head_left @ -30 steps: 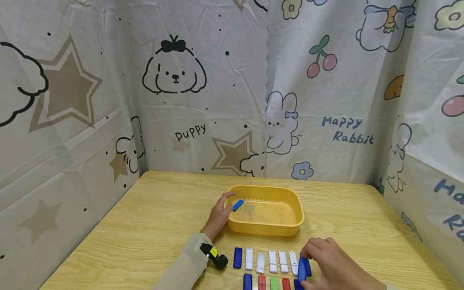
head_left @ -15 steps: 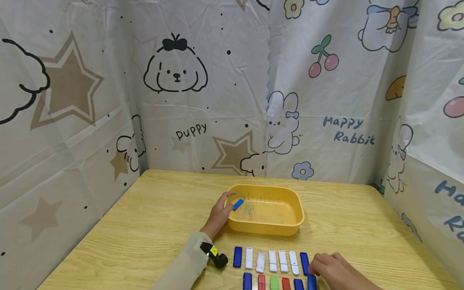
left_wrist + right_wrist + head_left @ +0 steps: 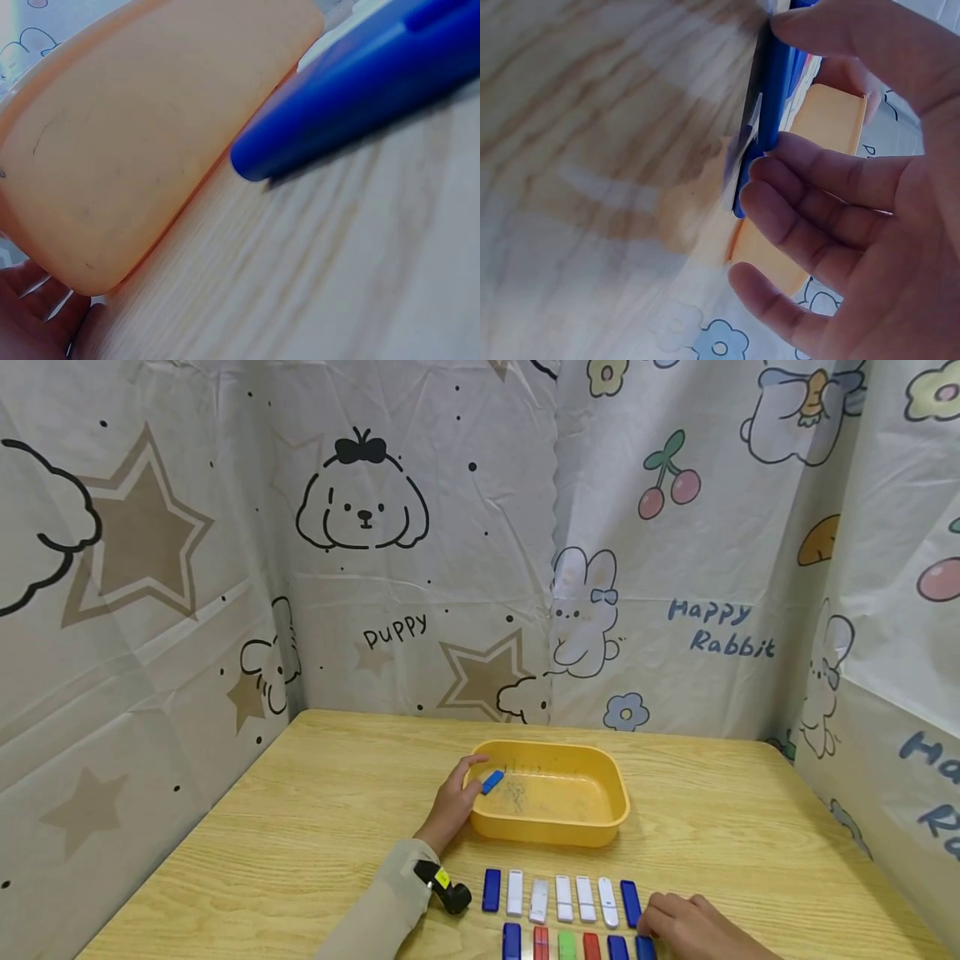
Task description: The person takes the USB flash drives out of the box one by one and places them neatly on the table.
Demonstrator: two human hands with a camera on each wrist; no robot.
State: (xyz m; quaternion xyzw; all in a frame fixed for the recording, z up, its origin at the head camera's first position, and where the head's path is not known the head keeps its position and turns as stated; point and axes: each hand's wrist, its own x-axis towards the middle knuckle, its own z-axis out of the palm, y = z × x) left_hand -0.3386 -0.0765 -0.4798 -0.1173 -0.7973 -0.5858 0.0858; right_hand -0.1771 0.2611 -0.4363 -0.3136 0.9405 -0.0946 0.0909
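Note:
My left hand (image 3: 452,793) grips the left end of a yellow plastic basin (image 3: 551,833), its fingers at the rim. Inside the basin, close to that hand, lies a blue USB stick (image 3: 492,782). My right hand (image 3: 693,927) pinches another blue USB stick (image 3: 777,82) lengthwise, thumb at one end and index fingertip at the other, low at the right end of the near row. That row also has dark blue (image 3: 512,941), red (image 3: 541,943) and green (image 3: 567,945) sticks. Behind it runs a row of white sticks (image 3: 564,899) with a dark blue one (image 3: 491,891) at each end.
The wooden table (image 3: 315,827) is enclosed by a printed white curtain (image 3: 420,577) at the back and sides. A black wrist camera (image 3: 446,891) on the left sleeve sits just left of the far row.
My right hand has carried its blue stick from above the rows to the near row's right end and lowered it there. The left hand stays on the basin.

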